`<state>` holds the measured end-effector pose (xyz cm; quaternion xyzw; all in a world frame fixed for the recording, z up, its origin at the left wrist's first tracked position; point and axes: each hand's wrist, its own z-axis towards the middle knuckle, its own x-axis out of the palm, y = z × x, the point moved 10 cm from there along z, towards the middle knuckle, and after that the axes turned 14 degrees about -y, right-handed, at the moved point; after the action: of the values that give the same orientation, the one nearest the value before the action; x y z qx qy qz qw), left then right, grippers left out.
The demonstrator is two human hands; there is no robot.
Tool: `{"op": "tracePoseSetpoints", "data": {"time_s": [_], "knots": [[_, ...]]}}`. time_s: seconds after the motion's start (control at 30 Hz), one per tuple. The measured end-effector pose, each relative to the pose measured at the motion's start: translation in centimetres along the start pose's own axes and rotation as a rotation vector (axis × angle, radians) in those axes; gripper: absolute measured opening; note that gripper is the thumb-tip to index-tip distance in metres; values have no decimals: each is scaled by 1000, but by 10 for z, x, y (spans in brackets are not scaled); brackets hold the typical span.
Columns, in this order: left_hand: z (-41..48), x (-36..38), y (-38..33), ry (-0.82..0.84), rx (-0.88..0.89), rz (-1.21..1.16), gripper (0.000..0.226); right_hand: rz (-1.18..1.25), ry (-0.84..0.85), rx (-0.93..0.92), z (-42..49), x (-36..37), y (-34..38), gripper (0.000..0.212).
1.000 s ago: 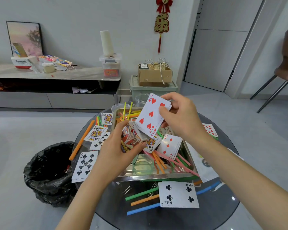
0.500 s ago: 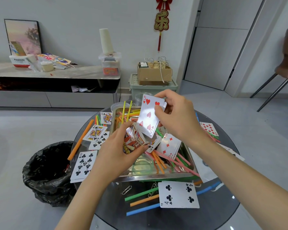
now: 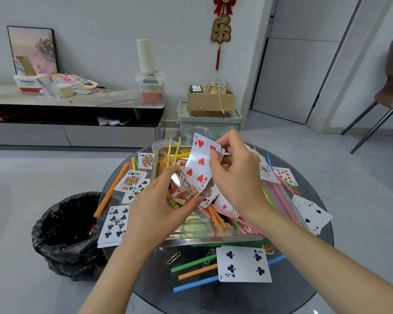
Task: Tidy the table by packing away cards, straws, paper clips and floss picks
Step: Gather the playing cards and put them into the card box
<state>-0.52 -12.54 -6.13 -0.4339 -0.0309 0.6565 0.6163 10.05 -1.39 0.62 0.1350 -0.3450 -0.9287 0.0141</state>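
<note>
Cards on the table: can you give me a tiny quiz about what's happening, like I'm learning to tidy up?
1. True or false: the right hand pinches the five of hearts.
2. Pick one. The card lying over the straws nearest you is: A nine of clubs, B four of clubs, C two of spades.
3. What does the left hand hold?
Key: 1 true; 2 B; 3 a printed box.
</note>
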Motion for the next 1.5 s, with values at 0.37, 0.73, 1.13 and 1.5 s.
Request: {"op": "tracePoseSetpoints", "data": {"time_s": [0.37,0.73,1.13,1.5], "knots": [[4,-4,-15,-98,92,131,71,22,-216,-17,-5,-10,-9,19],[6,-6,-3,-88,51,252,76,92,123,365,-16,10,-37,26],[5,-2,-2,-84,43,224,74,31,257,157,-43,20,-24,18],[8,0,-19,-45,178,192,73,90,360,445,-32,29,-45,12]]}}
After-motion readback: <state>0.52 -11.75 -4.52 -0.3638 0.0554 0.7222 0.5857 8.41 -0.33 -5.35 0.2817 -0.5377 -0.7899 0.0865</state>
